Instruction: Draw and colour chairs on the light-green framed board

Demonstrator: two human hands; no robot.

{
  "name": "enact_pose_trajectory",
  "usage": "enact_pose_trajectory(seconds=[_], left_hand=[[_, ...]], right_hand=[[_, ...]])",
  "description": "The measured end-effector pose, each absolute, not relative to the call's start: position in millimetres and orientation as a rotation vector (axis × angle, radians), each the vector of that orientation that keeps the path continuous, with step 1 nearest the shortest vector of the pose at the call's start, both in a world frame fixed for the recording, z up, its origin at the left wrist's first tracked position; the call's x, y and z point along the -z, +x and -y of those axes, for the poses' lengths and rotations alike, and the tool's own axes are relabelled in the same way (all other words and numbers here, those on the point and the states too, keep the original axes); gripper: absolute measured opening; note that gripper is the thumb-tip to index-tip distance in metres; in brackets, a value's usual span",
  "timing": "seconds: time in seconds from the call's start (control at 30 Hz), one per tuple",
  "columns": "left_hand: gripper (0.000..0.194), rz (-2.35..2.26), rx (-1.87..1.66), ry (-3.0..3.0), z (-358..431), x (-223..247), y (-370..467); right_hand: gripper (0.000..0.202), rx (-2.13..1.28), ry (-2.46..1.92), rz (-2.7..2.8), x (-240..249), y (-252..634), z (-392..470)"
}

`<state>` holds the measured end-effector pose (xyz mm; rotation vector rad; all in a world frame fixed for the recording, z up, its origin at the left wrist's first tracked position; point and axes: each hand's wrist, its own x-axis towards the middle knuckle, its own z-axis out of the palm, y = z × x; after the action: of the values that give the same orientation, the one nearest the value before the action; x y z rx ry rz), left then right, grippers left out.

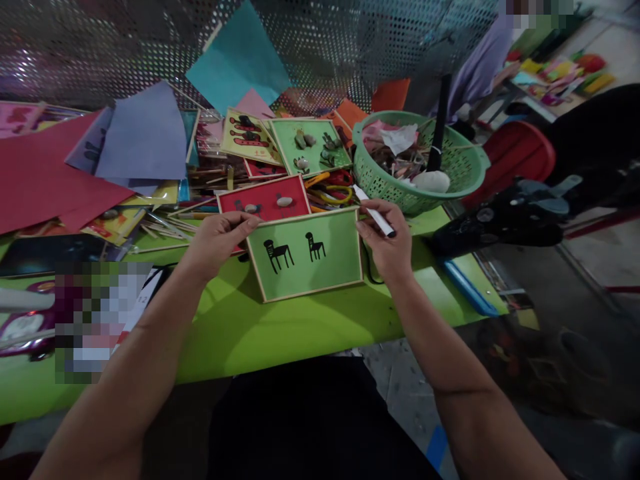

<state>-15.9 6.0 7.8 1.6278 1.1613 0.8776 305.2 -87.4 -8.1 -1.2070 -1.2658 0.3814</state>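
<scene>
Both my hands hold up a green card with a thin wooden frame and two black chairs drawn on it. My left hand pinches its upper left corner. At the upper right corner, my right hand grips the frame and also has a white marker between its fingers, dark end toward the palm. Just behind the card lies a red framed card with pebbles on it, partly covered. Beyond it rest a green framed card with stones and a yellow framed card with red and black shapes.
A green basket of scraps stands at the right rear of the lime table. Scissors and wooden sticks lie behind the card. Coloured paper piles up at left. A dark phone-like slab lies nearby.
</scene>
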Motion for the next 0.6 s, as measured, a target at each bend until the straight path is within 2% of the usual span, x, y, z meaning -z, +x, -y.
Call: enact_pose_trajectory(seconds=[0.6], left_hand=[[0.05,-1.234,-0.803,1.617,-4.8,-8.3,-12.8]], right_hand=[[0.035,-0.452,-1.175,1.243,14.3,309.4,89.7]])
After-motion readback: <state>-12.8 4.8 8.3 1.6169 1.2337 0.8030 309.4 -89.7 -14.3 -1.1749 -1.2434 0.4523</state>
